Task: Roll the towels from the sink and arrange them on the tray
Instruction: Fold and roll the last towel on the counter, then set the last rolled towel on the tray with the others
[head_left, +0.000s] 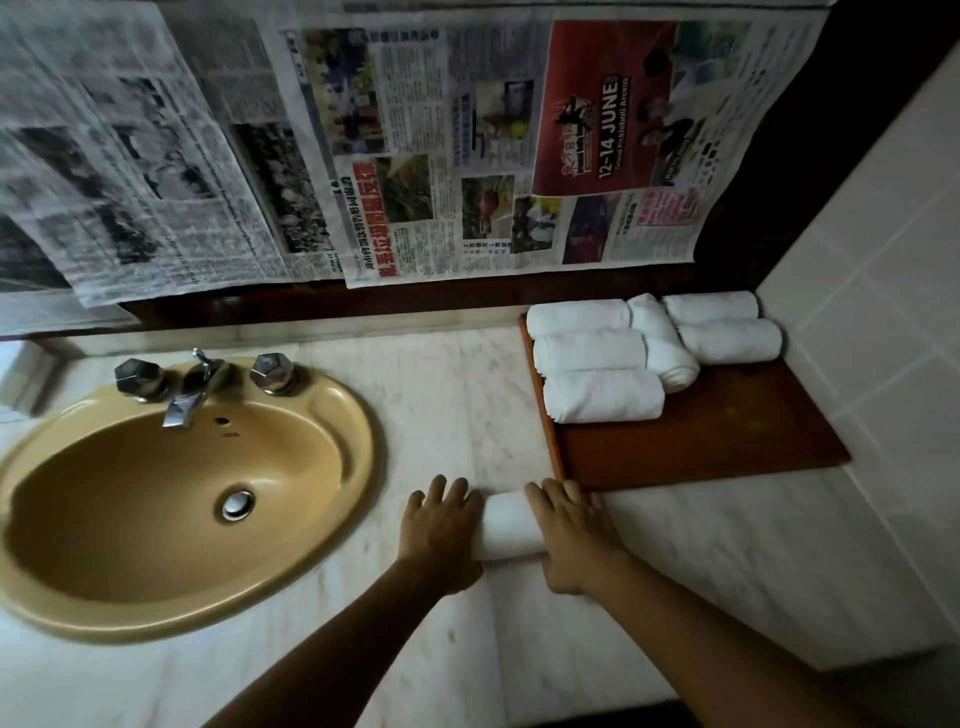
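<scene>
Low in the frame's centre, the left hand (441, 525) and right hand (571, 535) lie flat, fingers spread, pressing on a rolled white towel (511, 527) on the marble counter (447, 395). Just beyond, right, the wooden tray (701, 441) carries six rolled towels (602, 395) at its far end. The sink (156, 493) sits left.

Counter (457, 395): pale marble, under both hands.
Sink (156, 499): set in it, left of the left hand (441, 530).
Tray (701, 441): brown wood, just beyond the right hand (571, 540).
Rolled towel (511, 525): white, on the counter between the hands, both palms pressed on it.
</scene>
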